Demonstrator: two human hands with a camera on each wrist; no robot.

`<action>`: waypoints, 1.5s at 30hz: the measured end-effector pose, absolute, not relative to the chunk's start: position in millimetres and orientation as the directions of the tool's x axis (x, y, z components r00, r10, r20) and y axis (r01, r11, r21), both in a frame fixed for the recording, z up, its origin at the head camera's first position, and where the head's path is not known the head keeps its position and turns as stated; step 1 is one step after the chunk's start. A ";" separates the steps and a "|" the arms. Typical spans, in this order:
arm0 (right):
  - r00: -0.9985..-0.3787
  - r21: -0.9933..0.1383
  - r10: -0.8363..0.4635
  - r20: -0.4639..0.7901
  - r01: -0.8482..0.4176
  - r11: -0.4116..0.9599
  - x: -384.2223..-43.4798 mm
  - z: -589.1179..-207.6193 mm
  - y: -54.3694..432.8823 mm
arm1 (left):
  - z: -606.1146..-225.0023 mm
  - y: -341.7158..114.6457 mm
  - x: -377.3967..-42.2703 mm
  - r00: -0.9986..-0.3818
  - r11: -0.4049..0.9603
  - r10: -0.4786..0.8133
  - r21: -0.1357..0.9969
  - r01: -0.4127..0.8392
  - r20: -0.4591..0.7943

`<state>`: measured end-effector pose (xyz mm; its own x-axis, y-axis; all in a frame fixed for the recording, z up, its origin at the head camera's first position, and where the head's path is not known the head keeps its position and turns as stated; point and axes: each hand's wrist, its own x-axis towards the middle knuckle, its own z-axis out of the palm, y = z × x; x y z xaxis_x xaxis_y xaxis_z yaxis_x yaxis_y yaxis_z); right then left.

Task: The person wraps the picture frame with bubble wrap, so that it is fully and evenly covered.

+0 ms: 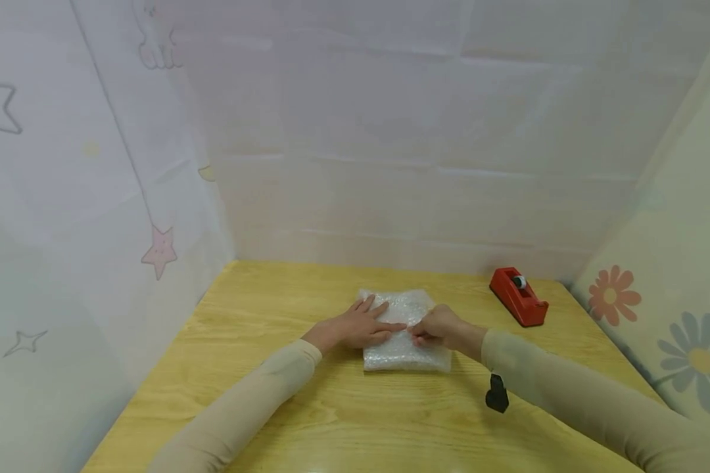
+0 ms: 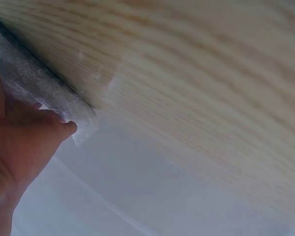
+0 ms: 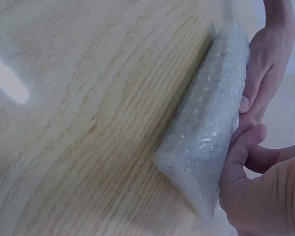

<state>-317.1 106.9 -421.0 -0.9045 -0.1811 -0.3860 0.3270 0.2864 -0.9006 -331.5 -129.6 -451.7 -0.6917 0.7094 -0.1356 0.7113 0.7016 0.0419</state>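
A flat, roughly rectangular packet in clear bubble wrap [image 1: 405,358] lies on the wooden table. My left hand [image 1: 363,325] rests spread on its left part, index finger reaching to the middle. In the left wrist view, this hand [image 2: 24,132] lies along the edge of the wrap [image 2: 39,81]. My right hand [image 1: 440,326] has curled fingers and pinches at the wrap's upper surface, close to the left index fingertip. The right wrist view shows the right hand [image 3: 265,187] against the bubble wrap [image 3: 206,118], near the left hand [image 3: 270,59]. What is inside the wrap cannot be made out.
A red tape dispenser [image 1: 519,299] with a small roll stands at the table's back right. A black object [image 1: 497,394] shows beneath the right forearm. Printed sheets [image 1: 390,131] hang behind and on both sides of the yellow wooden table [image 1: 260,407].
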 end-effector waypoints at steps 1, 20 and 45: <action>-0.910 -0.904 -0.174 -0.376 0.319 0.286 -315.7 -421.7 106.4 | -452.9 -130.2 -331.5 -0.690 0.700 0.711 0.045 0.713 -0.134; -0.909 -0.832 -0.235 -0.346 0.181 0.525 -328.4 -418.1 108.1 | -449.3 -129.3 -332.9 -0.695 0.702 0.710 0.027 0.712 -0.114; -0.890 -0.738 -0.286 -0.355 0.079 0.670 -327.6 -422.7 126.9 | -452.9 -130.2 -334.0 -0.694 0.705 0.705 0.038 0.708 -0.146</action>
